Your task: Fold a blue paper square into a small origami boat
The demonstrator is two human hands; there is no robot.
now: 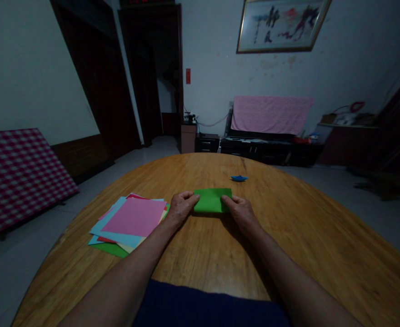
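Observation:
A green sheet of paper [212, 201], a wide rectangle in outline, is held just above the wooden table between my two hands. My left hand [182, 206] pinches its left edge, thumb on top and fingers curled behind. On the opposite edge, my right hand [242, 212] grips in the same way with the thumb pressed on the paper's face. The fingers behind the sheet are partly hidden. Beyond the right hand sits a small blue folded paper boat [238, 178]. Left of my left hand lies a loose stack of coloured paper [135, 217], pink on top.
The round wooden table [193, 254] spreads out around my arms. Past its far edge stand a low black cabinet [254, 150] and a screen under a pink cloth [271, 113]. A red-checked cloth [22, 177] covers something at the left.

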